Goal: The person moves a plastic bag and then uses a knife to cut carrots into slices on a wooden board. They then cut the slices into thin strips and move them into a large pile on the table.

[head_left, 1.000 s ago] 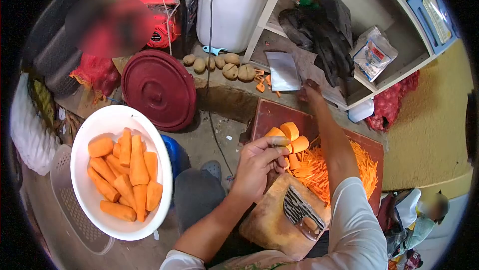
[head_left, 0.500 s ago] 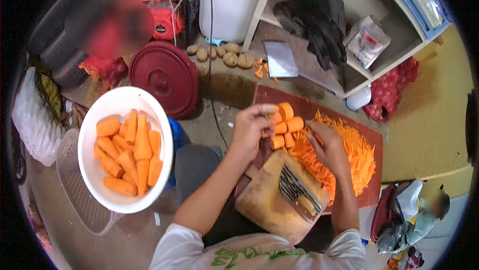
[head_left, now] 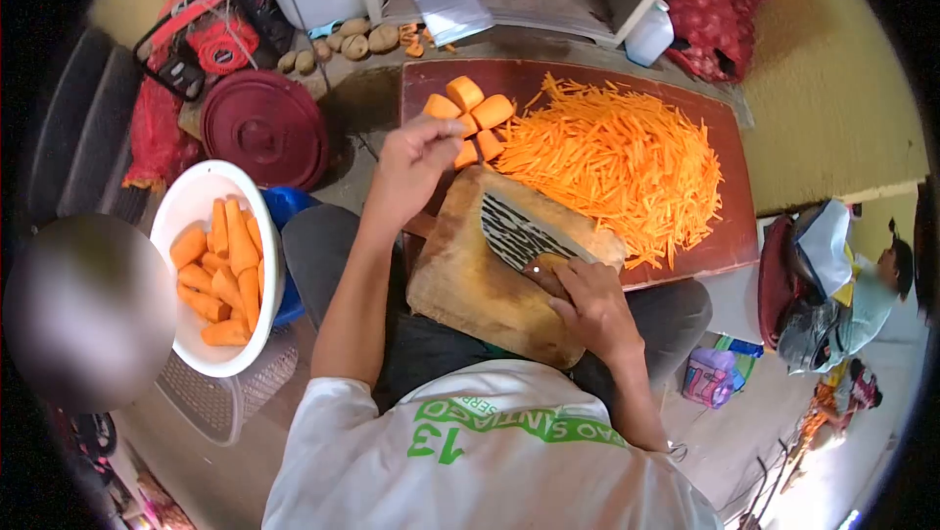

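Note:
My right hand [head_left: 595, 307] is closed around the brown handle of a knife [head_left: 519, 236]. Its black-and-white patterned blade lies on the worn wooden cutting board [head_left: 470, 280]. My left hand [head_left: 416, 156] is at the near side of a small cluster of cut carrot pieces [head_left: 492, 111], thumb and fingers drawn together. Whether a piece is between those fingertips is hidden. Beyond the board, a large heap of shredded carrot [head_left: 627, 168] covers much of a red-brown low table [head_left: 720, 236].
A white basin [head_left: 168, 227] of peeled carrots stands left, beside a grey perforated basket [head_left: 211, 398]. Behind are a dark red lid [head_left: 262, 129], several potatoes [head_left: 354, 46] and a shelf [head_left: 627, 16]. Another person [head_left: 871, 300] is at the far right.
My right hand has moved from the shredded carrot down to the knife and grasped its handle. My left hand stays by the carrot pieces. The view has tilted downward and shifted.

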Motion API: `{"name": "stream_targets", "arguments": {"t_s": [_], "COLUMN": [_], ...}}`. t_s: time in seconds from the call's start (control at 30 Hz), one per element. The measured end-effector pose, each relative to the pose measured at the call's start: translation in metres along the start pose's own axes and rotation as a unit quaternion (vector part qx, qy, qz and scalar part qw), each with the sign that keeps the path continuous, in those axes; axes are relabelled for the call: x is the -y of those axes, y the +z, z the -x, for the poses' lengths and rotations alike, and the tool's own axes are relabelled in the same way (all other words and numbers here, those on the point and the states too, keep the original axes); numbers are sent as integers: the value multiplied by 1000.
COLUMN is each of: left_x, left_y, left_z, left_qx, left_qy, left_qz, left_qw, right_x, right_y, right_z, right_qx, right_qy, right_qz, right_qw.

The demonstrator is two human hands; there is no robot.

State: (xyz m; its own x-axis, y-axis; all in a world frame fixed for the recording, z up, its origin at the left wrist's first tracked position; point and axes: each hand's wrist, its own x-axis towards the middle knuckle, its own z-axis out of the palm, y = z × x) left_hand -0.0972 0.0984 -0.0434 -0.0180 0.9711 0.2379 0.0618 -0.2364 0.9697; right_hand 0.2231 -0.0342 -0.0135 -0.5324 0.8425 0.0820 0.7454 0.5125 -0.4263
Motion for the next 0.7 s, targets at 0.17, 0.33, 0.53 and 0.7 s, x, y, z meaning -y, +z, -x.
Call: {"name": "stream_targets", "arguments": {"t_s": [0.17, 0.33, 0.53, 0.7], "left_x": [2, 33, 36, 28], "left_y": [6, 3, 13, 16], "left_z": [10, 12, 13, 6], "left_qx": [26, 17, 50, 111], "left_qy": [60, 111, 147, 140], "left_qz": [-262, -435, -529, -544], "left_qw": [963, 893, 834, 820], "right_x": [-7, -6, 10, 5], "right_y": [12, 4, -18, -12], "right_z": [-2, -2, 11, 16], "right_qx": [15, -10, -27, -73], "right_qy": [-26, -16, 107, 93], "right_qz": [-12, -55, -163, -178], "right_qw": [999, 998, 980, 977]}}
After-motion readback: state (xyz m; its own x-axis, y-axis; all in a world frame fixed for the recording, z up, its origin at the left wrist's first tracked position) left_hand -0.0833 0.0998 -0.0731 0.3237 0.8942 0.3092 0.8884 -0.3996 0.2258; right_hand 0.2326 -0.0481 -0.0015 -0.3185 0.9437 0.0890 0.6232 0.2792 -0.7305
